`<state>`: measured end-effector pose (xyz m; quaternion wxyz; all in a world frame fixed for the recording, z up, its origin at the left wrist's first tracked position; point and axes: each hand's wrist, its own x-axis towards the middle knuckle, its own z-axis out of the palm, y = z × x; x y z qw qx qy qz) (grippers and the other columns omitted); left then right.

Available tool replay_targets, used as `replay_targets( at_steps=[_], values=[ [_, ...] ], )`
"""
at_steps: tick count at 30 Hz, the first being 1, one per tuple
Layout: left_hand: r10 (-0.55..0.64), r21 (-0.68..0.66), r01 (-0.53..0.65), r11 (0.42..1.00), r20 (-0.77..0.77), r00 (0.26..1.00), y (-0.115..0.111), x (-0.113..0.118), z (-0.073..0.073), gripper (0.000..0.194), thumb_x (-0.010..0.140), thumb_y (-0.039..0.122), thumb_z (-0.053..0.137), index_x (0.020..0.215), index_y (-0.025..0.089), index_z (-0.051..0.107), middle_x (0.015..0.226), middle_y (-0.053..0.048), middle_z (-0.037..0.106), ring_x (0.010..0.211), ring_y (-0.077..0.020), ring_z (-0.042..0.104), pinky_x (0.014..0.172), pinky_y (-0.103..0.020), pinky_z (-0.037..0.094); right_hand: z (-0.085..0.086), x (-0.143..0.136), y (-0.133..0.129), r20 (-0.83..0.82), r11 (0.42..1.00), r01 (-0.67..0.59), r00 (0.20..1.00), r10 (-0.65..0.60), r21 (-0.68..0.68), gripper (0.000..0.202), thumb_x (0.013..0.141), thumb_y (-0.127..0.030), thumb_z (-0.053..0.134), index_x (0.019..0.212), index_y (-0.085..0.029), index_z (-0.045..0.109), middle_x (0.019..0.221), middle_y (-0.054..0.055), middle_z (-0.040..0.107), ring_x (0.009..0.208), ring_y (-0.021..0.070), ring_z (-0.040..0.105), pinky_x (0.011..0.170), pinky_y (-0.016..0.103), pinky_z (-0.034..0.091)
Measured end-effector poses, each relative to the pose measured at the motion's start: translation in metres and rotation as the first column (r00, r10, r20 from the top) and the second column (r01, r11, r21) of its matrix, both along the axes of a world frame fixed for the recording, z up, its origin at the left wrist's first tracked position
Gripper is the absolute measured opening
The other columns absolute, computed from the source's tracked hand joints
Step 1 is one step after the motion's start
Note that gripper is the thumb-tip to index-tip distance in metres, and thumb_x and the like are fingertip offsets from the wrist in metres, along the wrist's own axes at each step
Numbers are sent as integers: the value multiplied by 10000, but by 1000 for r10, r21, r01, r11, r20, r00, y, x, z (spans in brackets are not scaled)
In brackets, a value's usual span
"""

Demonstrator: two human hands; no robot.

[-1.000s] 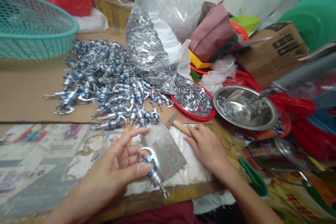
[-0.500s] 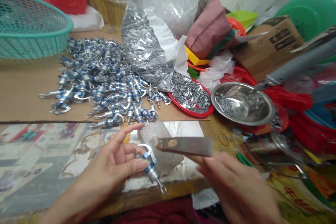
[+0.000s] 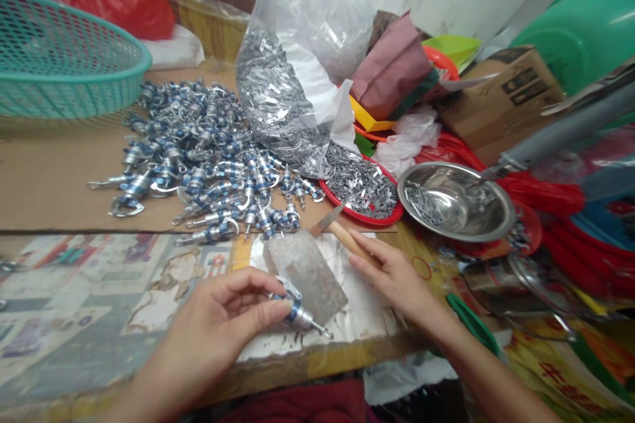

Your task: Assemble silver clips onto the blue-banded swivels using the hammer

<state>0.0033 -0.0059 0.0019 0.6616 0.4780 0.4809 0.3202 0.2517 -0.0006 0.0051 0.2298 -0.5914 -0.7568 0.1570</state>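
Between the thumb and fingers of my left hand (image 3: 233, 314) is a silver-and-blue metal hook fitting (image 3: 301, 314), its ringed end pointing right and towards me. The fingers partly cover its hooked end. It is over the near left edge of a grey metal block (image 3: 307, 271); whether they touch I cannot tell. My right hand (image 3: 381, 264) grips the wooden handle of a hammer (image 3: 342, 238), whose dark head is beyond the block's far right corner. Many similar hook fittings lie in a pile (image 3: 198, 145) behind the block.
A clear bag (image 3: 282, 92) of small metal strips leans behind a red plate (image 3: 364, 211) of the same strips. Right of it stands a steel bowl (image 3: 456, 231) with metal pins. A turquoise basket (image 3: 74, 89) is at the left, a cardboard box (image 3: 501, 99) at the right.
The hammer has moved away from me and left, off the block, its head now turned away towards the red plate. My left hand has shifted slightly right and down with the fitting.
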Motion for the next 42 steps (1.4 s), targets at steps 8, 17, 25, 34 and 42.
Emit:
replay_targets(
  at_steps=[8, 17, 25, 34, 42],
  values=[
    [237, 616, -41, 787, -241, 941, -6, 3, -3, 60, 693, 234, 716, 690, 279, 755, 826, -41, 657, 842, -236, 616, 795, -328, 443, -5, 30, 81, 88, 941, 291, 947, -309, 170, 241, 834, -197, 550, 1006, -129, 706, 963, 141, 679, 935, 260, 621, 848, 386, 448],
    [116, 504, 2, 864, -204, 972, -8, 1, 0, 104, 718, 235, 703, 759, 295, 777, 739, -25, 721, 705, -204, 650, 646, -261, 489, 4, 26, 81, -85, 906, 373, 928, -363, 200, 166, 808, -235, 558, 792, -144, 695, 802, 97, 709, 768, 226, 649, 748, 359, 483],
    [343, 477, -241, 845, -138, 929, -14, 12, 1, 270, 621, 354, 788, 887, 393, 759, 677, 36, 718, 686, -208, 636, 719, -269, 469, 22, -64, -16, -456, 977, -150, 866, 204, 151, 116, 756, -72, 636, 782, -170, 692, 719, 13, 717, 657, 129, 668, 639, 215, 535],
    [179, 365, -130, 922, -106, 978, -13, 8, 8, 157, 713, 262, 693, 753, 381, 787, 691, 6, 722, 680, -194, 644, 621, -243, 479, 10, -64, -28, -523, 940, -213, 787, 326, 266, 169, 809, -92, 608, 955, -176, 624, 846, 67, 720, 801, 171, 685, 735, 278, 561],
    [196, 456, -109, 883, -147, 970, -19, 7, 13, 103, 737, 281, 674, 689, 324, 755, 726, 11, 700, 711, -197, 616, 674, -260, 470, 12, -52, -32, 11, 749, -426, 872, 489, 508, 172, 869, -96, 507, 954, -158, 643, 868, 74, 723, 796, 162, 683, 714, 259, 568]
  ],
)
